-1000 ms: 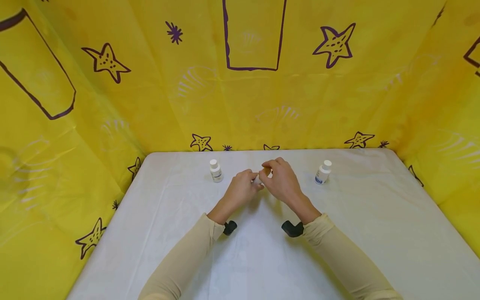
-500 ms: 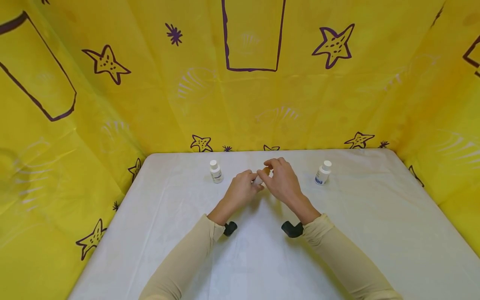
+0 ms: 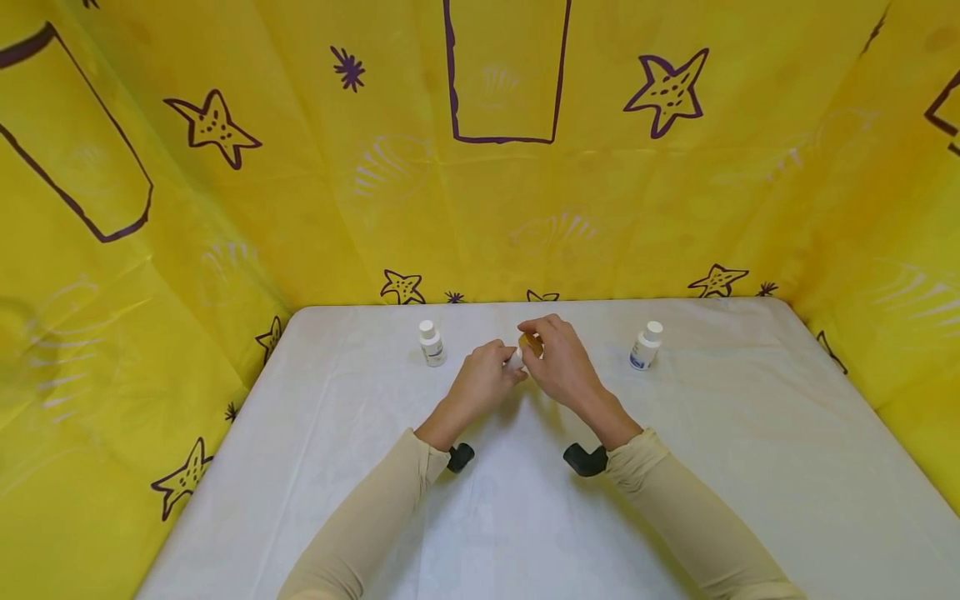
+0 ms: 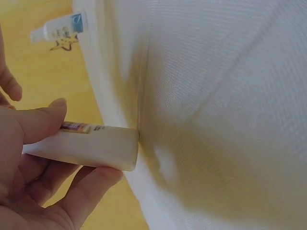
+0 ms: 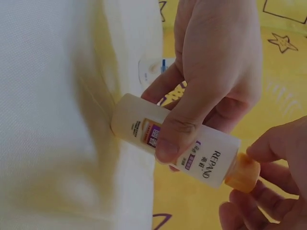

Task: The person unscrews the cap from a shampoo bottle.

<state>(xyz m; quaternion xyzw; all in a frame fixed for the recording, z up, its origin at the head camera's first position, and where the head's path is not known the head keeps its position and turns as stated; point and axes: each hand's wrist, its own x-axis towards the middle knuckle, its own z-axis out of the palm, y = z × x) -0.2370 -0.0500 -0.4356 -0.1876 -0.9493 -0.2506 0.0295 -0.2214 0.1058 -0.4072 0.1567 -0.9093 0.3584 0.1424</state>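
My left hand (image 3: 483, 375) grips a small white shampoo-type bottle (image 5: 177, 141), its thumb lying across the printed label, which reads REPAND. The bottle is tilted, its base close to the white cloth in both wrist views. At its other end is an orange cap (image 5: 243, 173), seated against the neck. Thumb and fingers of my right hand (image 3: 562, 358) pinch this cap from both sides. In the left wrist view the bottle's lower body (image 4: 103, 148) shows between thumb and fingers, while the cap end is hidden behind the hand.
Two white capped bottles stand upright on the cloth-covered table (image 3: 495, 533): one bottle (image 3: 432, 343) left of my hands, another bottle (image 3: 646, 346) with a blue label to the right. A yellow patterned curtain (image 3: 300, 208) rises behind the table and along its sides.
My right fingers have shifted around the orange cap, and more of it shows now than a second ago. The left hand keeps its hold on the bottle in the same place.
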